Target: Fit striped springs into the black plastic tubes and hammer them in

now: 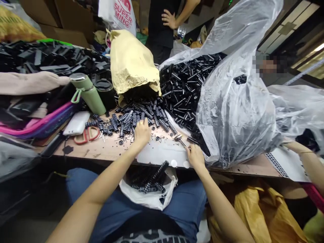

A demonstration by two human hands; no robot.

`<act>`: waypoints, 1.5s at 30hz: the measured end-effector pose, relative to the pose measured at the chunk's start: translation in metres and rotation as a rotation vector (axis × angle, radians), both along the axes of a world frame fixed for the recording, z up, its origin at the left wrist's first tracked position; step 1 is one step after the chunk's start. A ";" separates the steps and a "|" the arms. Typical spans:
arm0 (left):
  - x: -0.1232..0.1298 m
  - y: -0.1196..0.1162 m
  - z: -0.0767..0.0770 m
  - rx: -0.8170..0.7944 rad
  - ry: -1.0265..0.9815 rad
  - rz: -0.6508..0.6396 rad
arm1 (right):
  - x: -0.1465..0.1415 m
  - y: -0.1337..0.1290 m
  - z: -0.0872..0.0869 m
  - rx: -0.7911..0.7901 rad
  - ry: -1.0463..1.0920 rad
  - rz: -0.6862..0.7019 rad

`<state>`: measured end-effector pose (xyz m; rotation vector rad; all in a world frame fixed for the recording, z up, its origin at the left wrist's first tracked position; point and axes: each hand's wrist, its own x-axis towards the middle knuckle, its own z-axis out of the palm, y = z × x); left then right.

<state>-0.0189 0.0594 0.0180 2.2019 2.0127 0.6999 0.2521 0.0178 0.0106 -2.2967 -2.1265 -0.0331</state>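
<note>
Blue jeans (188, 199), black top (149, 224), pale lettering (154, 237), bare forearms (116, 172), 2 bare hands (142, 133)

Item one: a white thin-plastic carrier bag (108, 14), upper part of the frame, left of centre, printed in red capitals on two lines, "SUPER" over "MING", the lettering sloping down towards the right. Above these words, part of a red printed mark, cut by the top edge of the frame; content not determinable. Item two: a black fabric shirt (148, 221) worn by the seated person, bottom centre of the frame, bearing a row of large pale grey lettering across the front; the row is cropped by the bottom edge and foreshortened, wording not legible.
</note>
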 end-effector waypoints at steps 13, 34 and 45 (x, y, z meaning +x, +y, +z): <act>-0.023 0.087 -0.011 -0.137 -0.391 0.045 | -0.040 0.178 0.024 0.163 0.022 0.089; 0.012 0.000 0.020 -0.454 -1.409 -0.081 | -0.097 0.037 0.048 0.124 0.661 0.699; 0.023 -0.031 0.020 -0.532 -1.594 -0.207 | -0.078 -0.001 0.043 0.131 0.904 0.829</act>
